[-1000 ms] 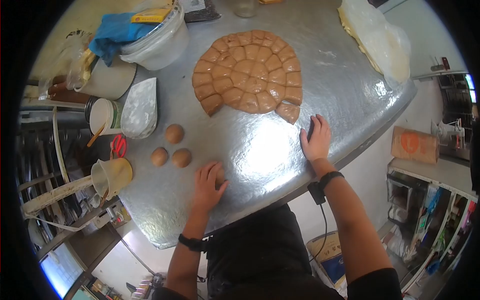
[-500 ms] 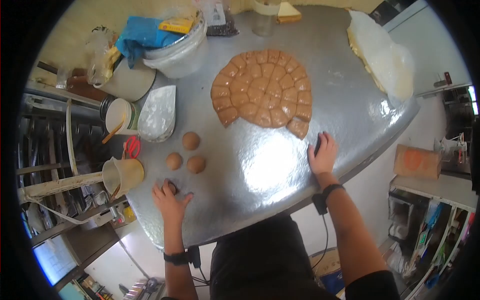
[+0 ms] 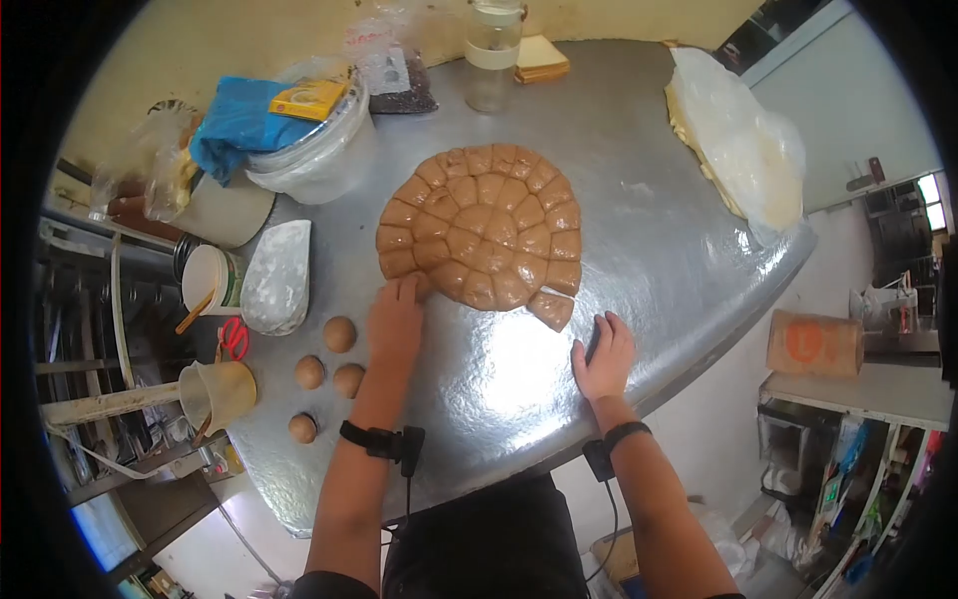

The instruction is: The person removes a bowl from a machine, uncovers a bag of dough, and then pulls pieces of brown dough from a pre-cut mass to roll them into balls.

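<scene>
A round brown dough slab (image 3: 479, 235), scored into several squares, lies in the middle of the steel table (image 3: 649, 240). My left hand (image 3: 396, 321) reaches forward, its spread fingers touching the slab's near-left edge piece (image 3: 411, 290). One cut piece (image 3: 551, 308) lies loose at the slab's near-right edge. Several rolled dough balls (image 3: 339, 333) sit to the left of my left forearm, one ball (image 3: 302, 427) near the table edge. My right hand (image 3: 606, 357) rests on the table near the loose piece, fingers curled over a dark flat tool (image 3: 593, 342) that is mostly hidden.
At the far left stand a white tub with a blue cloth (image 3: 309, 150), a floury white scoop (image 3: 279, 272), a paper cup (image 3: 208, 280), red scissors (image 3: 237, 337) and a plastic jug (image 3: 218, 391). A jar (image 3: 492, 55) stands behind the slab; plastic-covered pale dough (image 3: 738, 130) lies far right.
My left hand left a dough ball near the table's left edge and moved up to the slab's near-left edge. My right hand stayed in place by the loose piece.
</scene>
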{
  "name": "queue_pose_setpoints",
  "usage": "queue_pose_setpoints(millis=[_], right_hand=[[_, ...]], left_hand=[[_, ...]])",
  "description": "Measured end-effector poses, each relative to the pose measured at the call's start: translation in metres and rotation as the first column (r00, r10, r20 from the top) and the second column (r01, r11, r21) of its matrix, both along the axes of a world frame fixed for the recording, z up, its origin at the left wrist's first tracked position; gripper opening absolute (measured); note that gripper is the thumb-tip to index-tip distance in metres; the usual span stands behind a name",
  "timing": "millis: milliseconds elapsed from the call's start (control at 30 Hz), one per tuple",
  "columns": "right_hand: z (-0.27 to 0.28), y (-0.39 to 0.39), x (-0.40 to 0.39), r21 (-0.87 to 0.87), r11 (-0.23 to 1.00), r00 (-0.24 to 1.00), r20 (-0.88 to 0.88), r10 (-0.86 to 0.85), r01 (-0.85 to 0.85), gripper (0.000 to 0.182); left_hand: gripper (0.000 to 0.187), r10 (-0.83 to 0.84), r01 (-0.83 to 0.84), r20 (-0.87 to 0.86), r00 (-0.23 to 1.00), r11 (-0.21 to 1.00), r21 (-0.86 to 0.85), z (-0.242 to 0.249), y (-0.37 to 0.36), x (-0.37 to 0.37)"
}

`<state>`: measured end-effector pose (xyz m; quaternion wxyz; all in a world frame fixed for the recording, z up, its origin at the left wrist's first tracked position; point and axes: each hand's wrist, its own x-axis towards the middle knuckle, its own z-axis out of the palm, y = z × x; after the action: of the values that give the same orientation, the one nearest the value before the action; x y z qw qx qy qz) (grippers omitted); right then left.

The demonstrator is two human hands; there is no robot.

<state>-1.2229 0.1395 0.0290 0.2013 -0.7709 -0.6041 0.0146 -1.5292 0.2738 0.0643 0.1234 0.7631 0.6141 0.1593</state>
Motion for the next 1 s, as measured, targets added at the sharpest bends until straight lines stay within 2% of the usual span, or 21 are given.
queue_pose_setpoints(millis=[133, 200, 267, 367, 433, 467, 533, 567, 633, 667, 733, 767, 833, 867, 933, 967, 1000], right_hand=[[0.003, -0.001, -0.001, -0.019, 1.000, 1.000, -0.014, -0.016, 0.015, 0.057], [0.003, 0.001, -0.001, -0.023, 0.999, 0.999, -0.024, -0.025, 0.024, 0.057], [0.003, -0.001, -0.001, -0.040, 0.998, 0.999, -0.032, -0.040, 0.039, 0.057], [0.001, -0.002, -0.001, -0.007, 1.000, 0.999, -0.042, -0.030, 0.030, 0.057], [0.001, -0.001, -0.001, -0.002, 1.000, 0.999, -0.038, -0.021, 0.021, 0.057], [0.002, -0.002, 0.000, -0.009, 0.999, 0.999, -0.037, -0.031, 0.031, 0.057], [0.004, -0.001, -0.001, -0.003, 1.000, 0.999, -0.031, -0.010, 0.010, 0.057], [0.003, -0.001, 0.000, -0.004, 1.000, 0.999, -0.031, -0.008, 0.008, 0.057], [-0.001, 0.000, 0.000, 0.020, 1.000, 1.000, -0.028, -0.010, 0.010, 0.057], [-0.001, -0.001, -0.001, 0.022, 1.000, 0.999, -0.031, -0.009, 0.010, 0.057], [0.000, -0.001, -0.001, 0.003, 1.000, 1.000, -0.012, -0.023, 0.023, 0.057], [0.001, -0.001, -0.001, 0.004, 1.000, 1.000, -0.011, -0.024, 0.024, 0.057], [0.003, 0.000, -0.001, -0.011, 1.000, 0.999, -0.023, -0.024, 0.024, 0.057], [0.002, 0.000, -0.001, -0.012, 1.000, 0.999, -0.022, -0.028, 0.028, 0.057], [0.001, -0.001, -0.001, -0.001, 1.000, 0.999, -0.038, -0.028, 0.028, 0.058], [0.000, -0.004, -0.002, -0.011, 0.999, 0.999, -0.042, -0.034, 0.033, 0.058], [0.000, -0.003, -0.001, -0.009, 1.000, 0.999, -0.039, -0.028, 0.028, 0.058]], left_hand=[[0.035, -0.027, 0.026, -0.014, 1.000, 0.997, -0.069, 0.018, -0.005, -0.005], [0.031, 0.020, -0.016, 0.018, 1.000, 0.978, -0.208, 0.024, -0.017, -0.011], [0.027, 0.001, 0.032, 0.084, 0.996, 0.923, -0.384, 0.030, -0.046, -0.021], [0.027, -0.062, 0.093, 0.087, 0.994, 0.904, -0.418, 0.028, -0.113, -0.031], [0.037, -0.240, 0.293, 0.194, 0.951, 0.898, -0.329, 0.047, -0.135, -0.035], [0.037, -0.248, 0.303, 0.196, 0.949, 0.892, -0.334, 0.051, -0.136, -0.039], [0.050, -0.230, 0.218, -0.029, 0.973, 0.950, -0.222, 0.056, -0.139, -0.051], [0.050, -0.229, 0.216, -0.029, 0.973, 0.950, -0.224, 0.063, -0.136, -0.050], [0.057, -0.071, 0.088, 0.113, 0.991, 0.984, -0.152, 0.077, -0.114, -0.046], [0.057, -0.071, 0.087, 0.109, 0.991, 0.985, -0.151, 0.071, -0.104, -0.041], [0.059, -0.228, 0.241, 0.182, 0.956, 0.969, -0.053, 0.042, -0.089, -0.024], [0.059, -0.230, 0.243, 0.183, 0.956, 0.969, -0.052, 0.024, -0.092, -0.019], [0.043, -0.478, 0.443, 0.169, 0.862, 0.872, 0.210, -0.013, -0.098, -0.010], [0.043, -0.481, 0.446, 0.170, 0.860, 0.870, 0.209, -0.027, -0.103, -0.012], [0.025, -0.468, 0.442, 0.203, 0.860, 0.882, 0.163, -0.046, -0.113, -0.023], [0.025, -0.471, 0.448, 0.203, 0.858, 0.881, 0.153, -0.044, -0.114, -0.028], [0.025, -0.458, 0.465, 0.090, 0.884, 0.881, -0.084, -0.042, -0.112, -0.033]])
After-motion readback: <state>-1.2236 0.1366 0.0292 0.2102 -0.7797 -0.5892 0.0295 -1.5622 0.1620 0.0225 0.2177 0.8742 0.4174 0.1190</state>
